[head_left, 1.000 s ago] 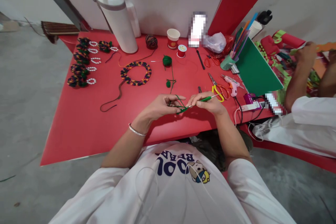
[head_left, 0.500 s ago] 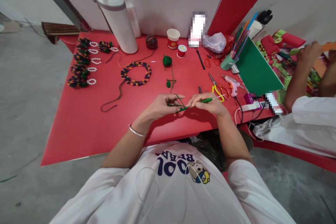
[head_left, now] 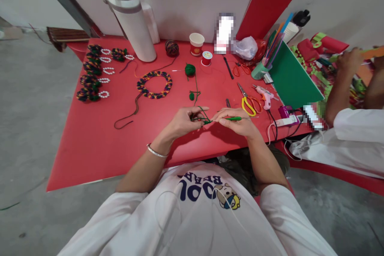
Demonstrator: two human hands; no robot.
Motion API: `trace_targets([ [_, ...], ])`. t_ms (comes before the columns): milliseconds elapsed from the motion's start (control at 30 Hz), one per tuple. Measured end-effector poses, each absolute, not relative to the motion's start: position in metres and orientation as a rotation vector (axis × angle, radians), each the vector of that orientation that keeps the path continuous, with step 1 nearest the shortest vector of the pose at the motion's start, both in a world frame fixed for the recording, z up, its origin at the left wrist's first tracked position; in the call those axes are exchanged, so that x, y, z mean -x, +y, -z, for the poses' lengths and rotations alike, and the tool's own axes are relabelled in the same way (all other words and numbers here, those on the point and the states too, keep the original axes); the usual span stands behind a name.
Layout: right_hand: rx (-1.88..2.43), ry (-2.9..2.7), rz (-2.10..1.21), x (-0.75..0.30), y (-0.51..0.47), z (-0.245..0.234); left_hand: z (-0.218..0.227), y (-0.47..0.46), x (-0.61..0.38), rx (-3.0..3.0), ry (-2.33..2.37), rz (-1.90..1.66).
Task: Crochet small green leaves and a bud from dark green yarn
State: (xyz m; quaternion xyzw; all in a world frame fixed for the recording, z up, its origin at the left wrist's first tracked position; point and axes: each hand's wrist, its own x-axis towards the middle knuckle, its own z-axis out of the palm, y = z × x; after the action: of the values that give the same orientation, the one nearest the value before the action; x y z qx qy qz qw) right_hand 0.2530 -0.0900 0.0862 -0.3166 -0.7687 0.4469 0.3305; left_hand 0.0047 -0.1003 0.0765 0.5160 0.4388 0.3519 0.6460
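Observation:
My left hand [head_left: 183,121] pinches a strand of green yarn [head_left: 201,114] just above the red table [head_left: 90,144]. My right hand [head_left: 237,122] is closed round a green-handled crochet hook [head_left: 232,119], its tip meeting the yarn between the two hands. The yarn runs back across the table to a small green yarn ball [head_left: 190,69]. A silver bangle [head_left: 155,151] sits on my left wrist.
A multicoloured crocheted ring [head_left: 155,84], several pompom pieces with pearl loops [head_left: 91,76], a paper cup [head_left: 197,43], a red spool [head_left: 207,58], yellow scissors [head_left: 247,103], a pink glue gun [head_left: 265,97] and a white pipe [head_left: 132,24] are on the table. Another person's arms [head_left: 345,84] work at right.
The hook has levelled out and both hands have shifted slightly away from me; the yarn loop between them has tightened.

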Motion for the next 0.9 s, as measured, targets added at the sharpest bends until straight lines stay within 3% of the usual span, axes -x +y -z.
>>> trace_targets([
  [133, 0.829, -2.068, -1.012, -0.245, -0.095, -0.089, -0.075, -0.100, -0.006, -1.186, 1.031, -0.831],
  [400, 0.750, -2.277, -0.278, -0.226, -0.113, -0.083, -0.068, -0.097, -0.010, -1.225, 1.138, -0.991],
  [533, 0.749, -2.226, -0.147, -0.221, -0.119, -0.071, -0.069, -0.096, -0.013, -1.197, 1.186, -1.072],
  [667, 0.809, -2.126, -0.281, -0.216, -0.125, -0.068, -0.072, -0.097, -0.014, -1.183, 1.187, -1.109],
  [900, 0.994, -1.540, -1.033, -0.224, -0.119, -0.059, -0.080, -0.100, -0.009, -1.180, 1.081, -0.998],
])
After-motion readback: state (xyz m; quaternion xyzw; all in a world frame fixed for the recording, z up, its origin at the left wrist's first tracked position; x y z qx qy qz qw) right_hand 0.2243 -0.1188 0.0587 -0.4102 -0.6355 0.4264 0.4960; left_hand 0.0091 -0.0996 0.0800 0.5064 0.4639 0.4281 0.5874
